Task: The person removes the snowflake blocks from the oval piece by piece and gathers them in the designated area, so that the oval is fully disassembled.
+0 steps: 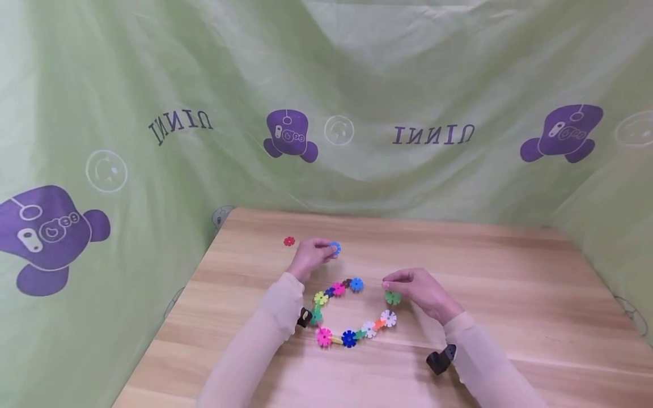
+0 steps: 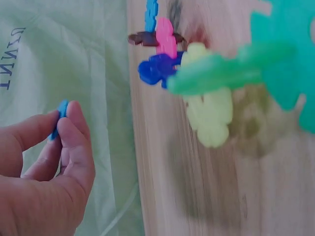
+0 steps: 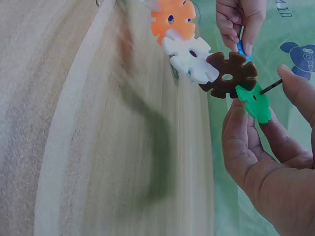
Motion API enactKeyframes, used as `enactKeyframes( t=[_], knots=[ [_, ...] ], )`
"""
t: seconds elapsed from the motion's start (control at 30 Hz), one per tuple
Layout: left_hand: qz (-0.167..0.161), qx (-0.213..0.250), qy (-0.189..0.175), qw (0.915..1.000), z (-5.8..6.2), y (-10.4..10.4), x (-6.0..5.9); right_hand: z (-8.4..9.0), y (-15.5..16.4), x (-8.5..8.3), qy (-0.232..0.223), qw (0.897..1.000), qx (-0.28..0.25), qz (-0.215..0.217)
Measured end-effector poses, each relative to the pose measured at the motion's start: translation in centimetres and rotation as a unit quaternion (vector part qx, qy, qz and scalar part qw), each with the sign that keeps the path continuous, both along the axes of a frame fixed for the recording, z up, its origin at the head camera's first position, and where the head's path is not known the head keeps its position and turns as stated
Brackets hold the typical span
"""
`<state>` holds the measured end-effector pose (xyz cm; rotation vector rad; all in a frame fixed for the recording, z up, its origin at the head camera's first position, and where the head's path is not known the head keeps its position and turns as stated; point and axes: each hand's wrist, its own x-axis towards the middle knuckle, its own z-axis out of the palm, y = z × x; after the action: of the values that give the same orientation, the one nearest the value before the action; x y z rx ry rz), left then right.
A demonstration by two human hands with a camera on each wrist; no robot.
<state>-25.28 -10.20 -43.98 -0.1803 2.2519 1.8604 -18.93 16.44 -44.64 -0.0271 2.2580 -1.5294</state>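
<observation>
My left hand [image 1: 310,258] pinches a loose blue notched snowflake disc [image 1: 335,249] between thumb and fingers; the left wrist view shows this disc edge-on. Below it, a curved chain of interlocked snowflake discs [image 1: 323,338] in several colours forms an open loop. A blue disc [image 1: 356,284] ends its left side. At the other end my right hand [image 1: 420,292] holds the chain. In the right wrist view its thumb touches a thin dark disc [image 3: 272,87], seen edge-on and joined to a green disc [image 3: 255,104], with fingers behind. A brown disc [image 3: 236,66] adjoins the green one.
A single red snowflake disc [image 1: 289,241] lies on the wooden table [image 1: 490,272], left of my left hand. Green printed cloth [image 1: 357,187] hangs behind the table and along both sides. Black wrist cameras [image 1: 441,360] sit on both sleeves.
</observation>
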Motion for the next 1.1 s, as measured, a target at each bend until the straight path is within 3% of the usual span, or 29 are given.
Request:
enactKeyframes(
  t=[0.17,0.33,0.73,0.93,1.1],
  knots=[
    [0.015,-0.032,0.006,0.9993,1.1,-0.1,-1.5,0.8,0.4,-0.7,0.002,1.000,-0.002,-0.001],
    [0.032,-0.065,0.001,0.9974,1.2,-0.7,-2.2,1.0,0.4,-0.8,-0.007,1.000,-0.010,-0.006],
    [0.060,-0.141,0.028,0.9878,-1.4,-2.4,-2.8,0.0,-0.2,0.6,-0.016,0.999,-0.029,-0.005],
    [0.070,-0.126,0.026,0.9892,-2.7,-3.0,-3.1,-0.4,-0.4,1.1,-0.013,0.999,-0.037,-0.002],
    [0.084,-0.135,0.033,0.9867,-2.9,-3.4,-3.3,-0.4,-0.4,0.9,-0.009,0.999,-0.043,-0.003]
  ],
)
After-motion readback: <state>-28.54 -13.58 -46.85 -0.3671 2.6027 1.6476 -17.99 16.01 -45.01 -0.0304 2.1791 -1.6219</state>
